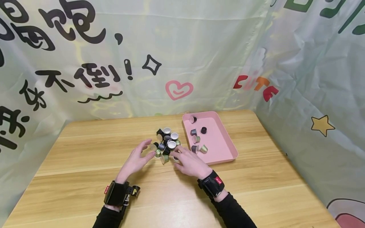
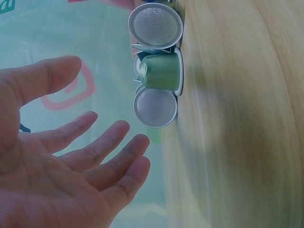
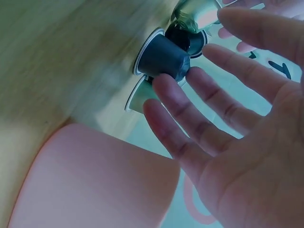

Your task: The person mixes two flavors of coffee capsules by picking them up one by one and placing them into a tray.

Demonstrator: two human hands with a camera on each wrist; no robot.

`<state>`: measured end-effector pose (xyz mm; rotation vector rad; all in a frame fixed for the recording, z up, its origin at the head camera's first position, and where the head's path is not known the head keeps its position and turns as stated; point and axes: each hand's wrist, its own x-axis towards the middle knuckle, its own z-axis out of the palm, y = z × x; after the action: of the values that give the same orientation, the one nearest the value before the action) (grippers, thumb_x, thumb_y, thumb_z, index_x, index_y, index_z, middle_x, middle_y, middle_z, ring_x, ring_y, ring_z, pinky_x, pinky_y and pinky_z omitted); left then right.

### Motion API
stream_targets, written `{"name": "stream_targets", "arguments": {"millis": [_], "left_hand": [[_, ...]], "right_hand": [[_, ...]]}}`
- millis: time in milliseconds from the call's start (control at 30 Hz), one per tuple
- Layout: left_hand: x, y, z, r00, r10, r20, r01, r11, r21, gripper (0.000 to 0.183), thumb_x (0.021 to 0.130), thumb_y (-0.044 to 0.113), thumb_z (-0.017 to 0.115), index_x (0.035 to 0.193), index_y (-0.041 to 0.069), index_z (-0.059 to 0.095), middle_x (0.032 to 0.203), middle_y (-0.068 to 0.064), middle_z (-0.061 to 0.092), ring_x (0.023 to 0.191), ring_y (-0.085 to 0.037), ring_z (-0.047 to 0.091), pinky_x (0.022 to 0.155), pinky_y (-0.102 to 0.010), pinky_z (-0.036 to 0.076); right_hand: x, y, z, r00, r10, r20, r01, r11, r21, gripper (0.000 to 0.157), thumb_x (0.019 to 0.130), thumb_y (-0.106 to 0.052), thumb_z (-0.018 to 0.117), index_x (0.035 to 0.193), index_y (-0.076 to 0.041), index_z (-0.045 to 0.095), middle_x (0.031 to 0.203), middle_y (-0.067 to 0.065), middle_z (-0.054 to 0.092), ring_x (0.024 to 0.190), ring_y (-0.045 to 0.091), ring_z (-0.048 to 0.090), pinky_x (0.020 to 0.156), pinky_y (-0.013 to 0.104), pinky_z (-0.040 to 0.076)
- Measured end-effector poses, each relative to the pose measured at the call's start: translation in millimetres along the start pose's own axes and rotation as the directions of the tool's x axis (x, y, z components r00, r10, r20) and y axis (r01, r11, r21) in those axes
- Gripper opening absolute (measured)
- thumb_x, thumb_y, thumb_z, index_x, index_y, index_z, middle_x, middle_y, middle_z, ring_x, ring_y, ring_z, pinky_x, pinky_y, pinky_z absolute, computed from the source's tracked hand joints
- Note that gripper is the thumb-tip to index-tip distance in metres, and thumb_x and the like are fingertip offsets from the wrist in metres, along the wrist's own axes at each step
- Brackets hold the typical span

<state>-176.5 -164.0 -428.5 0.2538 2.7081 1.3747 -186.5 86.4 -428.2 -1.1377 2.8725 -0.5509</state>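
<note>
Coffee capsules lie in a heap on the table, among them a silver-lidded capsule (image 1: 171, 144) and a green capsule (image 2: 164, 71) on its base. On the heap's left side, my left hand (image 1: 137, 160) has its thumb and fingers spread, with nothing between them. My right hand (image 1: 189, 161) reaches over the heap's right edge, its fingers loosely extended. In the right wrist view, its fingertips are right at a dark capsule (image 3: 164, 57), and a pale green capsule (image 3: 141, 96) sits partly behind them. Part of the heap is hidden by the right hand in the head view.
A pink tray (image 1: 218, 144) stands just right of the heap, its low wall close to my right hand. Several capsules lie inside along its left side, including a black capsule (image 1: 203, 130). Printed cloth (image 1: 199, 47) hangs behind the wooden table (image 1: 85, 152) and along its sides.
</note>
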Motion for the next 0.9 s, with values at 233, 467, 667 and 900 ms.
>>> {"name": "stream_targets", "arguments": {"millis": [233, 467, 667, 900], "left_hand": [[0.1, 0.4, -0.1, 1.000, 0.002, 0.001, -0.002, 1.000, 0.000, 0.066, 0.098, 0.023, 0.063, 0.153, 0.004, 0.034, 0.158, -0.025, 0.038, 0.142, -0.048, 0.040, 0.116, -0.066, 0.034], [-0.9, 1.1, -0.8, 1.000, -0.001, 0.002, 0.001, 1.000, -0.006, 0.067, 0.098, 0.024, 0.063, 0.154, 0.004, 0.033, 0.158, -0.024, 0.037, 0.142, -0.048, 0.040, 0.116, -0.067, 0.034], [-1.2, 1.8, -1.2, 1.000, 0.002, 0.004, -0.002, 1.000, 0.006, 0.066, 0.098, 0.025, 0.062, 0.154, 0.003, 0.033, 0.159, -0.025, 0.036, 0.142, -0.048, 0.040, 0.116, -0.066, 0.034], [-1.0, 1.6, -1.3, 1.000, -0.003, 0.000, 0.003, 1.000, 0.006, 0.066, 0.098, 0.024, 0.062, 0.154, 0.004, 0.033, 0.158, -0.024, 0.037, 0.142, -0.048, 0.040, 0.116, -0.066, 0.034]], "right_hand": [[0.4, 1.4, 3.6, 1.000, -0.008, -0.022, 0.008, 1.000, -0.023, 0.039, 0.091, -0.014, 0.072, 0.128, -0.006, 0.065, 0.132, 0.015, 0.061, 0.111, 0.031, 0.065, 0.093, 0.045, 0.059], [0.9, 3.1, 7.5, 1.000, -0.016, -0.009, 0.015, 0.997, -0.079, 0.019, 0.088, -0.007, 0.072, 0.108, -0.008, 0.072, 0.105, 0.006, 0.068, 0.091, 0.020, 0.067, 0.078, 0.032, 0.060], [0.5, 2.8, 7.2, 1.000, 0.025, 0.014, -0.024, 0.999, -0.045, 0.022, 0.084, 0.002, 0.071, 0.102, -0.010, 0.073, 0.096, 0.002, 0.065, 0.083, 0.016, 0.064, 0.070, 0.026, 0.057], [-0.4, 1.5, 4.2, 0.998, 0.062, 0.029, -0.062, 0.998, 0.009, 0.021, 0.084, 0.002, 0.072, 0.102, -0.009, 0.072, 0.096, 0.004, 0.067, 0.082, 0.017, 0.065, 0.071, 0.025, 0.057]]}}
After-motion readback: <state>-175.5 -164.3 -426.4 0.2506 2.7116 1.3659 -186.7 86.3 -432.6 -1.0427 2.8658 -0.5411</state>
